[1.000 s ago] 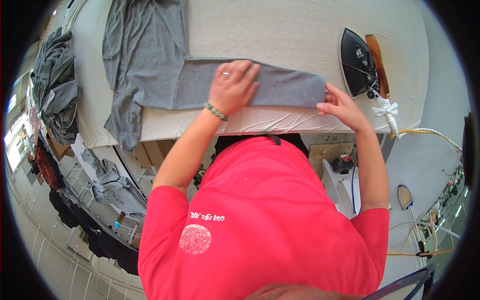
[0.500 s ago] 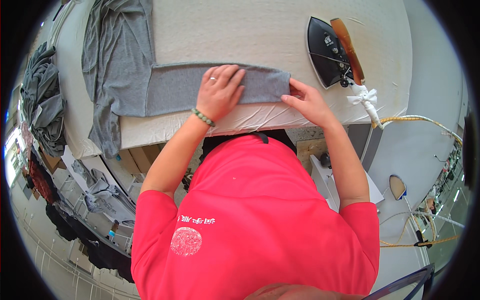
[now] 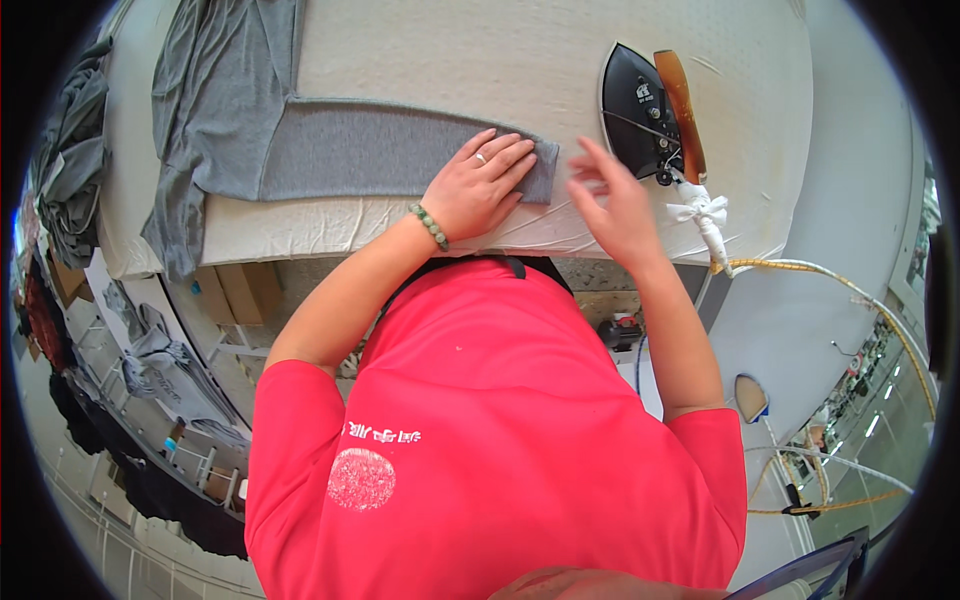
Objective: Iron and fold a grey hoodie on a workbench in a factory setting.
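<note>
A grey knit garment (image 3: pixel 225 95) lies on the white padded ironing table, one sleeve (image 3: pixel 350 150) stretched out flat to the right. My left hand (image 3: pixel 485 180), with a ring and a bead bracelet, presses flat on the sleeve close to its cuff. Just right of the cuff, my right hand (image 3: pixel 612 200) is raised off the cloth, its fingers apart and slightly blurred, holding nothing. An iron (image 3: pixel 642 112) with a black body and a brown wooden handle rests beyond my right hand, its cord end wrapped in white cloth.
The table's front edge (image 3: pixel 330 235) runs just before my waist. A heap of dark grey garments (image 3: pixel 75 160) hangs at the left end. A yellow-and-white hose (image 3: pixel 840 275) trails from the iron to the right. Cardboard boxes (image 3: pixel 245 292) stand under the table.
My right hand has let go of the cuff and lifted away toward the iron. My left hand has slid along the sleeve toward the cuff. The whole view has shifted slightly.
</note>
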Available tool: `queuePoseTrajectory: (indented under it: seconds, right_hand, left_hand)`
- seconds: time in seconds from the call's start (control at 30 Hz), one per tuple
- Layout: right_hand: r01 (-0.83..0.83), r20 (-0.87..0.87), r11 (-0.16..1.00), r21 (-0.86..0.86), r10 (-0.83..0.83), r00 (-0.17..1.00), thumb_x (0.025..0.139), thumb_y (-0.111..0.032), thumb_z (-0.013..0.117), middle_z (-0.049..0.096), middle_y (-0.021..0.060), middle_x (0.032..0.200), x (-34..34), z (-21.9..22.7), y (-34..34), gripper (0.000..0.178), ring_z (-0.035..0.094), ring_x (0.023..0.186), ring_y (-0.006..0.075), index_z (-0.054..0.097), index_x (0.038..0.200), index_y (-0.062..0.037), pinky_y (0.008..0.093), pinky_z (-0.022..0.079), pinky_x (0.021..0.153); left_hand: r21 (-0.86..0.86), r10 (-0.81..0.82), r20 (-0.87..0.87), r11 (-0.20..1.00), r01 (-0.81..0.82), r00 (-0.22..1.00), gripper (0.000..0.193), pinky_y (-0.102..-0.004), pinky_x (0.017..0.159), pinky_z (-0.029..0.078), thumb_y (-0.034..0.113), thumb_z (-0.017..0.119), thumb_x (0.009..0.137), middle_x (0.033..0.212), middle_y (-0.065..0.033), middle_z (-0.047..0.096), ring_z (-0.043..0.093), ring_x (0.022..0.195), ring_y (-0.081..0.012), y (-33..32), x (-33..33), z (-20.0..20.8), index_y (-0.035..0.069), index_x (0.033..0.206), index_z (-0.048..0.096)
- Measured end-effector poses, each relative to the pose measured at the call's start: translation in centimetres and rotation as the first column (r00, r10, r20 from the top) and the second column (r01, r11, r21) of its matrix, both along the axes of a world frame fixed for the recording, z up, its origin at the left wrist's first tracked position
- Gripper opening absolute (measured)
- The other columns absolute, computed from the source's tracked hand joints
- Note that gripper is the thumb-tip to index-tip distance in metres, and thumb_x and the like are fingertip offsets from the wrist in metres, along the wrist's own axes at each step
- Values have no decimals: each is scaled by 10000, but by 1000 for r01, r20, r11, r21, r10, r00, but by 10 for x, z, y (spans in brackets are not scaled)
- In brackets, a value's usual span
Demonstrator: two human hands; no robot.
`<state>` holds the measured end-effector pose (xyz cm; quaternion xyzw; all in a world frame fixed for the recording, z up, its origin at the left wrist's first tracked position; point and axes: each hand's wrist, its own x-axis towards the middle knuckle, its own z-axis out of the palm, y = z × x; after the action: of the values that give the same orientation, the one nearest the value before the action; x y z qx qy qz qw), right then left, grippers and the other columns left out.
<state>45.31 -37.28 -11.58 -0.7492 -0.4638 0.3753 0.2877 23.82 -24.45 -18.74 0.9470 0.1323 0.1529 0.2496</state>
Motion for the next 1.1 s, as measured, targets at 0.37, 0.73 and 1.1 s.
queuePoseTrajectory:
  seconds: [0.37,0.73,1.1]
  right_hand:
    - [25,803,992,123,-114,585,945,-262,723,709,172,1108,69,20,20,479,694,1017,273,621,1307,35,368,561,859]
    - [71,242,971,-228,-14,970,931,-311,750,695,123,742,41,64,53,414,680,603,190,672,1214,-20,328,515,549]
    - [-392,466,794,-464,595,655,834,-252,780,731,187,788,-55,42,50,688,728,724,399,511,1445,-87,512,580,662]
  left_hand:
    - [28,39,-141,999,-35,989,679,-483,1293,146,457,577,996,1663,-93,361,252,1575,-267,-31,8,-6,66,1539,463]
    - [-74,386,105,922,-380,917,440,-497,1181,365,248,682,958,1456,-138,584,487,1417,-325,-6,-58,16,44,1344,628]
    - [-75,687,58,726,-683,724,339,-454,1113,431,129,647,992,1368,-139,645,567,1320,-337,26,-133,24,51,1321,670]
